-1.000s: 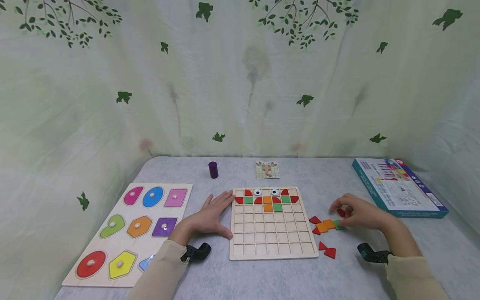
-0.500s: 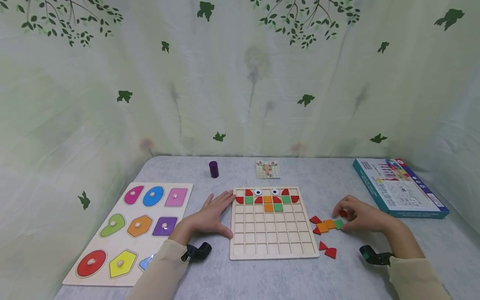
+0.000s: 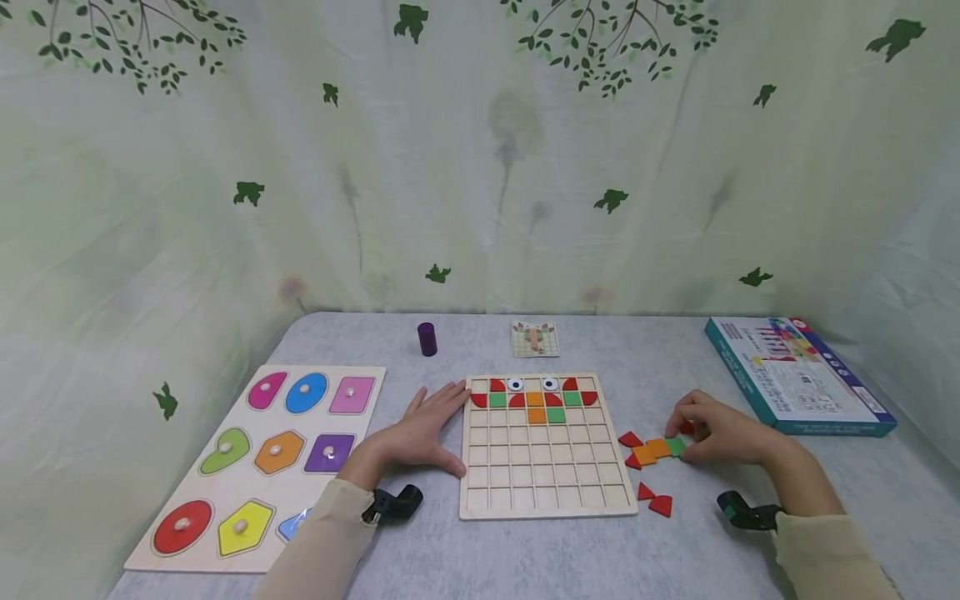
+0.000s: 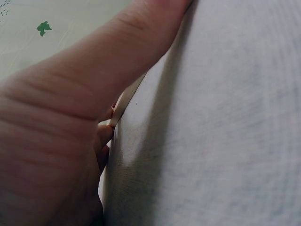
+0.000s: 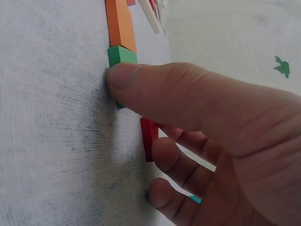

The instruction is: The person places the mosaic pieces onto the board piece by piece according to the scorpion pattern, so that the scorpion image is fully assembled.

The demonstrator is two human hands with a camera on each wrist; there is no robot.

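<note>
In the head view, a wooden grid board (image 3: 534,483) lies flat, its upper rows holding red, green and orange tiles and two eye tiles. My left hand (image 3: 420,437) spreads along the board's left edge, fingertips and thumb touching it. To the right of the board, my right hand (image 3: 720,429) has thumb and index finger at a green square tile (image 3: 674,447), pinching it on the table. In the right wrist view the thumb covers part of that green tile (image 5: 123,55). A red tile (image 5: 148,140) lies by the other fingers.
Orange tiles (image 3: 651,451) touch the green one; several red tiles (image 3: 661,506) lie around them. A shape puzzle (image 3: 255,467) stands left, a teal-edged box (image 3: 802,375) right. Behind the board are a pattern card (image 3: 535,340) and a dark purple cylinder (image 3: 427,339).
My right hand shifts slightly right and its index finger closes in on the green square tile beside the thumb. The left hand and the board have stayed put.
</note>
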